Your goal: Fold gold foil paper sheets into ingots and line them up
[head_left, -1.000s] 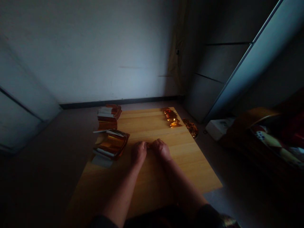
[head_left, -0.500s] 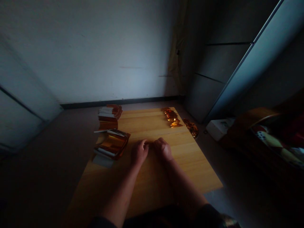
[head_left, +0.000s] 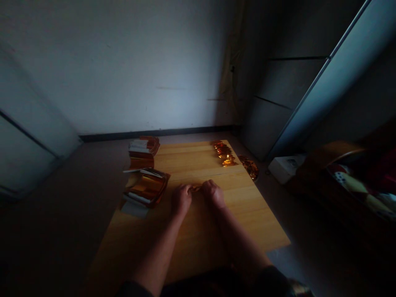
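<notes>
Between my two hands a small piece of copper-coloured foil (head_left: 196, 188) spans the gap, just over the wooden table (head_left: 241, 222). My left hand (head_left: 182, 199) pinches its left end. Its right end is gripped by the closed fingers of my right hand (head_left: 213, 194). Most of the foil is hidden by the fingers. Left of my left hand lies a stack of copper-coloured foil sheets (head_left: 148, 187) with white edges. Beyond it is a second stack of foil sheets (head_left: 141, 161). A row of shiny folded foil pieces (head_left: 225, 154) rests at the table's far right corner.
More shiny foil (head_left: 249, 167) sits low beyond the table's right edge. A white box (head_left: 284, 167) stands on the floor at right, near a wooden chair (head_left: 340, 150) with patterned cloth. A pale sheet (head_left: 134, 209) lies under the nearer stack. Wall and cabinet close off the back.
My hands have drawn slightly apart, and more of the foil shows between them. The stacks and the folded pieces stay where they were.
</notes>
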`<control>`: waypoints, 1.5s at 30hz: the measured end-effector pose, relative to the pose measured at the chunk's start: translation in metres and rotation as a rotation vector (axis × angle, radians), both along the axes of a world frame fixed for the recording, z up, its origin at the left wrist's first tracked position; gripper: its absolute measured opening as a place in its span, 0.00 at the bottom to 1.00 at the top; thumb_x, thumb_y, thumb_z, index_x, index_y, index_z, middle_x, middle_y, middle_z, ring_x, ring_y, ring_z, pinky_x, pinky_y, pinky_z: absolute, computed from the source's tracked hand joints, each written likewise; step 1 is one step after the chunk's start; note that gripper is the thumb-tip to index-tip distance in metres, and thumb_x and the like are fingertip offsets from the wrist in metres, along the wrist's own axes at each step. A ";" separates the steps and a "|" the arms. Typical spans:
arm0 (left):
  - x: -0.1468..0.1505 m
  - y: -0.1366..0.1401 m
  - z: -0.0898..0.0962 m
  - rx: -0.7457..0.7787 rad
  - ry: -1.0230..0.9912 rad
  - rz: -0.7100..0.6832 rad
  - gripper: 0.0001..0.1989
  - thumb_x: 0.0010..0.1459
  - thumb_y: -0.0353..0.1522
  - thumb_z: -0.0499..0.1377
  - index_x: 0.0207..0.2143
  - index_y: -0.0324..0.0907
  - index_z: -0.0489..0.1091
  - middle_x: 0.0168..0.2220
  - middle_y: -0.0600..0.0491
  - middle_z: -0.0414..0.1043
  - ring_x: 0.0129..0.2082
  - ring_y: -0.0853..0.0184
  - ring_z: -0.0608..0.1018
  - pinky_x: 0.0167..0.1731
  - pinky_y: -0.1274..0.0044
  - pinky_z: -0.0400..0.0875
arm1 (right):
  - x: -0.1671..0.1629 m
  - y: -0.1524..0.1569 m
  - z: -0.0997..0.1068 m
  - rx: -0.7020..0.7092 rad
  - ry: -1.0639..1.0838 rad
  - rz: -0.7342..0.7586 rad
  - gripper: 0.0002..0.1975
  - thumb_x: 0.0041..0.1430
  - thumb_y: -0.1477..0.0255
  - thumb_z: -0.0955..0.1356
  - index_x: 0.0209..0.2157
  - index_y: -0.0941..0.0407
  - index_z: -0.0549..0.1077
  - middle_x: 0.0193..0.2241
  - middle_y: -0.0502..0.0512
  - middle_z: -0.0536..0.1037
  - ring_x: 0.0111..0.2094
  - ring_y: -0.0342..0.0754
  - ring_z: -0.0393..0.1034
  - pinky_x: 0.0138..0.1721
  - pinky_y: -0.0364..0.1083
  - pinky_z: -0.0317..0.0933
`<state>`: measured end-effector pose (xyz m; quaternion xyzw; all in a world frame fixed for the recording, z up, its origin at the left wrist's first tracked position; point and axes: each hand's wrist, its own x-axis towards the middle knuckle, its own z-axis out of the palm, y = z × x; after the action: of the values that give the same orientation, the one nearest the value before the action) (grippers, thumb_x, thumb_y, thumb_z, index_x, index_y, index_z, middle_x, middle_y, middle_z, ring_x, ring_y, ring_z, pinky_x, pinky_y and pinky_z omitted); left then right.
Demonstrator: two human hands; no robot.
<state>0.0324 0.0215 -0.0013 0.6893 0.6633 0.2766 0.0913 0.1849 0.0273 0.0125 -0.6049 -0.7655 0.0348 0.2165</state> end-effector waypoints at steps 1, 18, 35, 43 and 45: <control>0.000 0.000 0.001 -0.006 0.008 0.005 0.14 0.55 0.24 0.51 0.38 0.42 0.75 0.36 0.49 0.76 0.38 0.66 0.75 0.41 0.77 0.67 | 0.000 0.000 0.000 -0.007 -0.005 -0.004 0.10 0.62 0.76 0.61 0.30 0.56 0.71 0.28 0.51 0.72 0.24 0.40 0.60 0.24 0.41 0.46; 0.002 -0.004 0.008 0.032 -0.027 0.012 0.11 0.54 0.27 0.54 0.38 0.42 0.74 0.35 0.50 0.73 0.38 0.65 0.74 0.41 0.76 0.67 | 0.006 0.000 0.000 0.002 0.200 0.030 0.08 0.57 0.78 0.63 0.33 0.56 0.72 0.30 0.52 0.73 0.29 0.42 0.66 0.30 0.38 0.55; 0.002 -0.002 0.007 -0.011 0.082 0.013 0.13 0.58 0.27 0.50 0.37 0.41 0.74 0.36 0.48 0.74 0.39 0.65 0.74 0.41 0.76 0.66 | 0.003 0.003 -0.008 0.026 0.138 0.015 0.09 0.62 0.74 0.62 0.30 0.56 0.72 0.28 0.50 0.71 0.26 0.40 0.62 0.27 0.38 0.51; 0.005 -0.009 0.017 -0.042 -0.081 0.070 0.12 0.59 0.33 0.51 0.44 0.43 0.69 0.37 0.50 0.76 0.36 0.65 0.76 0.36 0.77 0.66 | -0.003 0.001 -0.003 0.020 0.174 0.051 0.10 0.62 0.73 0.62 0.27 0.56 0.71 0.26 0.49 0.70 0.22 0.38 0.60 0.24 0.39 0.48; 0.005 -0.011 0.021 -0.048 -0.169 0.092 0.17 0.57 0.33 0.54 0.49 0.45 0.66 0.36 0.51 0.76 0.33 0.67 0.76 0.33 0.78 0.66 | -0.006 0.000 -0.003 0.027 0.199 0.071 0.11 0.62 0.73 0.62 0.27 0.56 0.70 0.25 0.48 0.70 0.22 0.38 0.60 0.24 0.38 0.49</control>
<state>0.0377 0.0102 0.0198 0.6297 0.6908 0.3218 0.1506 0.1792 0.0275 0.0096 -0.5681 -0.7614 0.0921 0.2984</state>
